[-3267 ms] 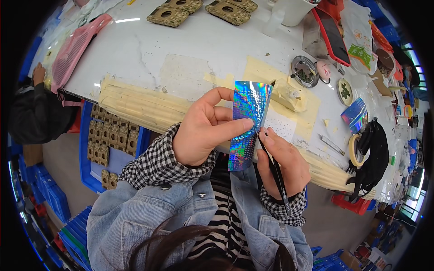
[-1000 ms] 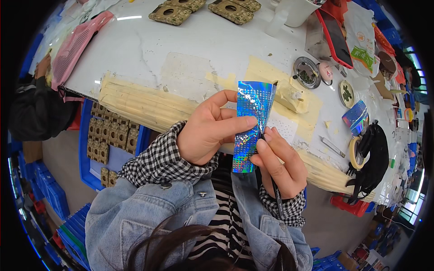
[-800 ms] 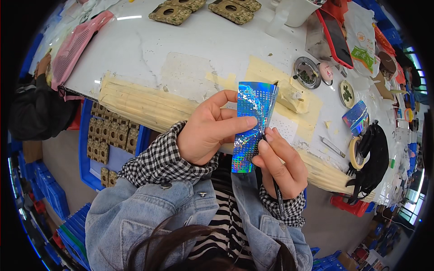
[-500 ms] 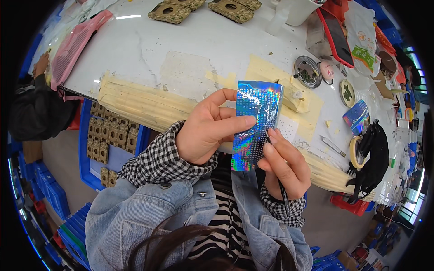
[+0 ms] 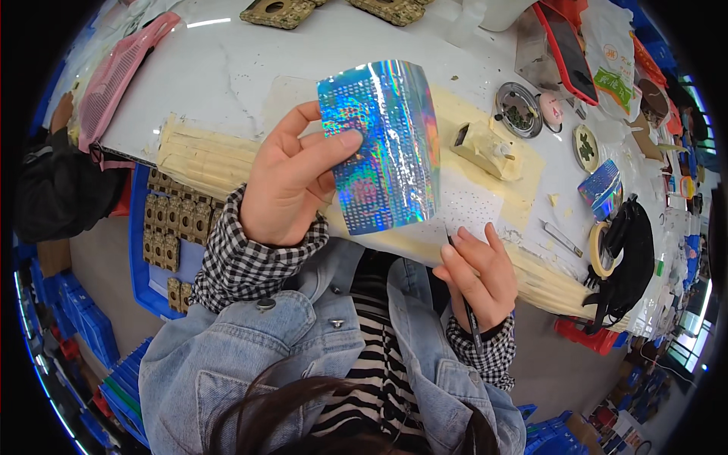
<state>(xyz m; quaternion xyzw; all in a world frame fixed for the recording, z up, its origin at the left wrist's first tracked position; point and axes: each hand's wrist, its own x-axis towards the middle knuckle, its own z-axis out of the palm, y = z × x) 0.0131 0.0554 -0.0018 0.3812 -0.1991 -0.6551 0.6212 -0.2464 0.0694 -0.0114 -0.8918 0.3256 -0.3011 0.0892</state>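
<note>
Head view: Holding a shiny blue sheet (image 5: 394,152) aloft above the near edge of the desk (image 5: 220,83)

Grips the sheet by its left side in the left hand (image 5: 284,182), with the thumb pressed on the dotted face and the other fingers bent behind. Pinches a slim black tool (image 5: 472,324) between thumb and fingers of the right hand (image 5: 481,277), with its tip close to the sheet's lower right corner. Cannot tell contact from clearance between that tip and the dotted white paper (image 5: 474,206) just inside the desk's near edge. Just beyond the paper: a tape-wrapped block (image 5: 485,152). Toward the desk's right end: a round metal dish (image 5: 519,111), a smaller shiny blue piece (image 5: 600,191), a silver cutter (image 5: 563,238) and a tape roll (image 5: 604,267) beside a black cloth bundle (image 5: 633,246). Toward the far right corner: a tilted, red-cased phone (image 5: 565,53). Along the far edge: camouflage-patterned cases (image 5: 262,17) with round holes. Near the left end: a pink mesh basket (image 5: 121,87) and, just past it, a co-worker's dark sleeve (image 5: 64,178). Below the near edge, at left: a blue tray (image 5: 139,243) with rows of small camouflage-patterned pieces (image 5: 182,216).
</note>
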